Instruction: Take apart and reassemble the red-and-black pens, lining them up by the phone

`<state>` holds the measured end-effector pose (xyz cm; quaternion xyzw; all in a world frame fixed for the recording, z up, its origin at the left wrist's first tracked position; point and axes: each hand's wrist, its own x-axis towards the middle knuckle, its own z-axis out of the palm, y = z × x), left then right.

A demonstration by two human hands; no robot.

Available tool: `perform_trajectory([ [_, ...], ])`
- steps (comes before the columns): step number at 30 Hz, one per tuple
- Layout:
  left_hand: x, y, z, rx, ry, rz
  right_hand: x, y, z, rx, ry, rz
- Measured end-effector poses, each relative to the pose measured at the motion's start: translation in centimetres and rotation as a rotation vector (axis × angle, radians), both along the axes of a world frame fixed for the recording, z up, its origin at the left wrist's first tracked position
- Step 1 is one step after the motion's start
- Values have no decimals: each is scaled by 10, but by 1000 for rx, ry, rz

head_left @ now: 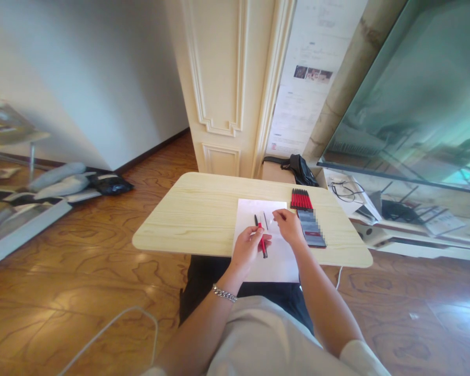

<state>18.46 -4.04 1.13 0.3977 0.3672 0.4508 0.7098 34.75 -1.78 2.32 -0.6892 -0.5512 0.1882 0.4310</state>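
My left hand point(246, 246) is closed around a red pen point(262, 244) with black ends, held tilted above a white sheet of paper point(274, 267). A thin dark stick like a pen refill point(265, 221) lies on the paper just beyond that hand. To its right, my right hand point(290, 225) hovers over the paper's edge with thumb and fingertips pinched together. Whatever sits between those fingertips is too small to make out.
A row of red pens with black ends point(301, 199) lies at the back right of the pale wooden table point(180, 214). Below it is a flat grey, partly blurred case point(312, 230). A black bag point(300, 169) rests behind the table, beside a large dark screen point(423, 104).
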Motion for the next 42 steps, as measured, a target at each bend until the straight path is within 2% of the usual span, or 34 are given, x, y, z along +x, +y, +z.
perform_trajectory([
  [3,2,0,0,11,-29,26,-13,-27,8,48,137,112],
  [7,4,1,-4,74,18,66,-32,-54,7,0,185,225],
  [13,6,3,-6,108,50,43,-37,-55,0,-3,211,212],
  [17,2,5,-2,128,20,21,-16,-38,4,-45,124,110],
  [23,-12,12,-3,195,121,75,13,-5,1,-207,-293,-136],
  [30,-20,19,-11,311,253,114,10,6,-19,-225,-539,-108],
  [36,-23,23,-13,375,326,141,14,-2,-22,-126,-480,-106],
  [42,-31,30,-4,443,402,171,16,-19,-23,-17,-193,-242],
])
